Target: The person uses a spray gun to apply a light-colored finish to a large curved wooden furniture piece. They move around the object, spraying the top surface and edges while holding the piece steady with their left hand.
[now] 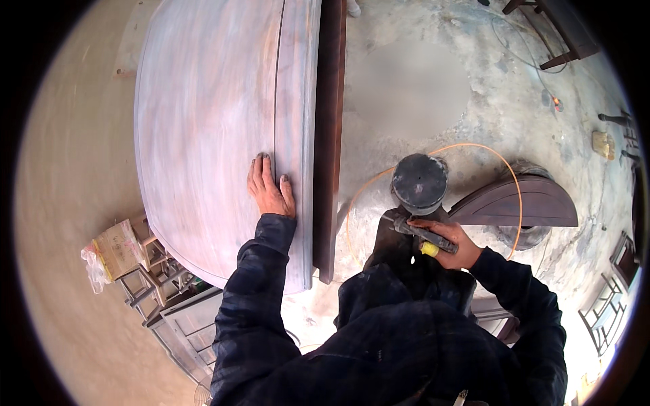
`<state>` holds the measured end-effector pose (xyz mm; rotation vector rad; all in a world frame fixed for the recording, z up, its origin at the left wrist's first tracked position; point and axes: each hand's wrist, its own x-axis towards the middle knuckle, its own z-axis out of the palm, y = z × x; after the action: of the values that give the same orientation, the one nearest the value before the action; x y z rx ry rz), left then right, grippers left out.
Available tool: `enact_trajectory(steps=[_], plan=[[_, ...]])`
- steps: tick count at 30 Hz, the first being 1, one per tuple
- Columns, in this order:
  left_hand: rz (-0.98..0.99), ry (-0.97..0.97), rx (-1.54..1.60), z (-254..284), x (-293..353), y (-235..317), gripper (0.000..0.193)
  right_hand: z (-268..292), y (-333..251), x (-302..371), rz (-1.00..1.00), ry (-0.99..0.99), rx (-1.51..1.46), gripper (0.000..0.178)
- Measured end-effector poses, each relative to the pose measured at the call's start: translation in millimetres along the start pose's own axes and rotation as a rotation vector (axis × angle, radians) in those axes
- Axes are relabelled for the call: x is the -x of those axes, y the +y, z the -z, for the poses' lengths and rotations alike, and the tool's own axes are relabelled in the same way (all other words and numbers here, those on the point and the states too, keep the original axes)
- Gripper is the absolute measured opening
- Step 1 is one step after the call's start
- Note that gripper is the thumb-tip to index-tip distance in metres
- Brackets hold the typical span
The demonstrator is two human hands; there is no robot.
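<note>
My left hand [269, 189] lies palm down near the right edge of a large, pale wooden tabletop [210, 122]. Its fingers are stretched out, and the thumb is apart from them. Close to my legs, my right hand [460, 247] is closed around a dark grey hand tool [437, 238] with a yellow fitting [428, 249]. The tool's exact kind is unclear. Just beyond it is a black, round-topped object [420, 181] with pale dust at its rim; I cannot tell whether it is joined to the tool.
A dark brown panel edge [328, 135] runs beside the tabletop. An orange hose [474, 144] loops over the concrete floor [379, 40]. At right lies a dark half-round wooden piece [518, 203]. Wooden frames [196, 325] and a cardboard box [118, 249] stand at lower left.
</note>
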<state>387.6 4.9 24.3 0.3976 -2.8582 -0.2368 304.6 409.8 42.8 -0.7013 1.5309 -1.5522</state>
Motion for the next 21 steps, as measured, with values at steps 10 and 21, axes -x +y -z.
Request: enact_trajectory(steps=[10, 21], plan=[[-0.019, 0.01, 0.003, -2, 6, -7, 0.058, 12, 16, -12, -0.076, -0.129, -0.014, 0.046], [-0.061, 0.073, 0.043, -6, 2, -7, 0.054, 2, 31, -8, 0.18, 0.247, 0.185, 0.037]])
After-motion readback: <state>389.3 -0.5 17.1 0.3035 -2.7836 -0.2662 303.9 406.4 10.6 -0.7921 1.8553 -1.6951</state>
